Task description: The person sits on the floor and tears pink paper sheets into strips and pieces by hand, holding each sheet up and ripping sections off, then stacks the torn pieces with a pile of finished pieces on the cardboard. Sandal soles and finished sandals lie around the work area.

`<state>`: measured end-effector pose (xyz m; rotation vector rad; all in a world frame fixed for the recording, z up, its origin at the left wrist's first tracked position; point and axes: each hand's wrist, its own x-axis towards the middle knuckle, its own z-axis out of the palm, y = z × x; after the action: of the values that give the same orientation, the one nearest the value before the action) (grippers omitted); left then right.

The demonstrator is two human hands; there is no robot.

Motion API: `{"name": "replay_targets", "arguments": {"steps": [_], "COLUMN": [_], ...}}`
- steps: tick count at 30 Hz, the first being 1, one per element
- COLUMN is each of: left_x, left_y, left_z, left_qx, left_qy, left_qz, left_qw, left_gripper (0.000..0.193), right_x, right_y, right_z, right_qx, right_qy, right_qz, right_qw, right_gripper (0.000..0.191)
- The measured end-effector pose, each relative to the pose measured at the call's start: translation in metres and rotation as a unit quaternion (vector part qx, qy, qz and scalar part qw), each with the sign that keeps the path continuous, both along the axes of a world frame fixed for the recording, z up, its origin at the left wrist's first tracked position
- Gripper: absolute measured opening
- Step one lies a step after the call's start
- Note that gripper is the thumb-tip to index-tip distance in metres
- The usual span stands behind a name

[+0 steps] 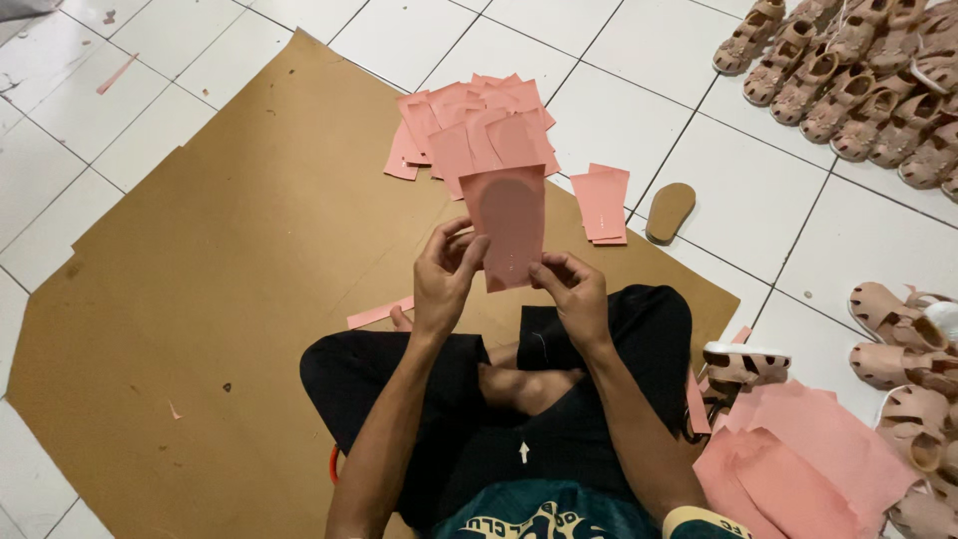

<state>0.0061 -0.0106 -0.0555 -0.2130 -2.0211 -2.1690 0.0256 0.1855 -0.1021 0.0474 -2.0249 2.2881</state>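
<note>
We see left hand [444,274] and right hand [574,291] both pinched on a pink sheet [509,225], frame centre | pink pile [474,130] above | cardboard [220,299] beneath

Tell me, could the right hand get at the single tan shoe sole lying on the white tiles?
Probably yes: the tan shoe sole lies uncovered ahead with bare tile around it, but the right hand is pinching the pink sheet with the left hand.

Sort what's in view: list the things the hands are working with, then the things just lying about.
In hand:
left hand
right hand
pink paper sheet with a grey sole-shaped patch

Nearby, untouched:
pile of pink paper sheets
brown cardboard mat
loose tan shoe sole
beige sandals
</note>
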Motion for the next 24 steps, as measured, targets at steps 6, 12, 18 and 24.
{"name": "replay_targets", "arguments": {"steps": [6, 12, 18, 24], "left_x": [-0.003, 0.022, 0.022, 0.031], "left_y": [0.000, 0.008, 0.007, 0.009], "left_z": [0.008, -0.007, -0.017, -0.004], "left_qx": [0.063, -0.019, 0.052, 0.072], "left_qy": [-0.058, -0.028, -0.122, -0.061], "left_qz": [0.026, -0.024, 0.029, -0.043], "left_qw": [0.996, 0.999, 0.991, 0.995], "left_gripper": [0.035, 0.032, 0.057, 0.040], "right_x": [0.010, 0.013, 0.017, 0.017], "right_y": [-0.002, -0.004, -0.006, -0.005], "right_z": [0.006, 0.008, 0.008, 0.015], "right_qx": [-0.030, -0.054, -0.069, -0.057], "right_qy": [0.003, 0.005, 0.005, 0.013], "right_qz": [0.019, -0.024, -0.018, -0.017], "right_qw": [0.999, 0.998, 0.997, 0.998], "right_gripper": [0.017, 0.015, 0.015, 0.016]}}
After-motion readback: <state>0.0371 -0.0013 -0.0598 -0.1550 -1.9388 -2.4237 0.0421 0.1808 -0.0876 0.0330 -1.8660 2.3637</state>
